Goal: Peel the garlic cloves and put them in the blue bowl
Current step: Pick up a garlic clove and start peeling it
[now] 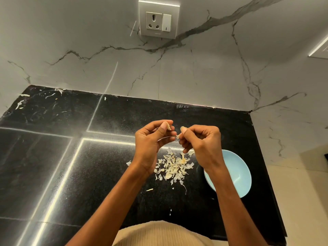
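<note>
My left hand (152, 139) pinches a pale garlic clove (168, 126) between thumb and fingertips, raised above the black counter. Close beside it, my right hand (200, 142) pinches a thin strip of garlic skin (178, 137) with curled fingers. The blue bowl (237, 173) stands on the counter below and to the right of my right hand; my right wrist hides part of it, and the part I see holds nothing. A heap of peeled garlic skins (174, 166) lies on the counter under both hands.
The black stone counter (79, 166) ends at a marble wall behind and a drop on the right. A wall socket (158, 20) sits high on the wall. Stray skin flakes (21, 103) lie at the far left corner.
</note>
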`<state>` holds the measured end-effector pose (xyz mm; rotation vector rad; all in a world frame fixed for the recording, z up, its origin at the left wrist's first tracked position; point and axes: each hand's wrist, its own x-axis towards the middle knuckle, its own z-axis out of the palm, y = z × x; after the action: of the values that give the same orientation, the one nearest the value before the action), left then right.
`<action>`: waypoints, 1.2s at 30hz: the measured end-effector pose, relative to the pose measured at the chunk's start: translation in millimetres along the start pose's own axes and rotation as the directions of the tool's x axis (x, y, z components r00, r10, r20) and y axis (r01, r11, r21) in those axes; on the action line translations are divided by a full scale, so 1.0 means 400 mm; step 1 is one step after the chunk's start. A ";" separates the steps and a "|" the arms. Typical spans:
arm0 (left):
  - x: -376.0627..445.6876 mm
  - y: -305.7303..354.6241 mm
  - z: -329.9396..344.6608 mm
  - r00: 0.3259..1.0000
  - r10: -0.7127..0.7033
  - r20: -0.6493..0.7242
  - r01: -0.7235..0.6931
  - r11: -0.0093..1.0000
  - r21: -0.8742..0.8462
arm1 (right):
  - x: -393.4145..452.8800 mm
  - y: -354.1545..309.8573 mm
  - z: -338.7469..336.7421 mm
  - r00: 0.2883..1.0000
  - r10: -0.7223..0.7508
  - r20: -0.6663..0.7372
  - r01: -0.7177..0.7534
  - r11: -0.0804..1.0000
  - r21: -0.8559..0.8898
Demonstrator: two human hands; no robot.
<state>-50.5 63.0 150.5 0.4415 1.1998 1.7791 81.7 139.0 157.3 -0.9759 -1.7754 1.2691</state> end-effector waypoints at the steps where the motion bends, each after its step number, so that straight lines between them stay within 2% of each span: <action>1: 0.000 -0.001 0.000 1.000 -0.011 -0.002 0.011 1.000 0.014 | 0.001 0.001 0.002 1.000 -0.008 -0.005 0.008 0.999 -0.050; 5: -0.001 -0.002 -0.001 0.999 -0.025 -0.021 0.026 0.998 0.057 | 0.003 0.005 0.007 0.998 -0.062 -0.009 0.059 0.979 -0.194; 13: -0.006 0.000 0.001 0.997 0.041 -0.064 -0.030 0.985 0.171 | 0.012 0.001 -0.003 0.999 -0.049 -0.010 0.046 0.971 -0.235; 25: -0.009 -0.001 -0.001 0.995 0.097 -0.024 -0.086 0.957 0.277 | 0.009 -0.006 -0.004 1.000 -0.016 0.016 0.018 0.995 -0.097; 36: -0.008 0.003 0.002 0.989 0.145 0.001 -0.138 0.941 0.310 | 0.008 -0.025 0.002 0.989 0.142 0.048 -0.149 0.969 0.198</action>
<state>-48.8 60.9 152.4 0.7073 1.5035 1.7230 77.9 139.4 167.2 -0.9873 -1.5863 1.5329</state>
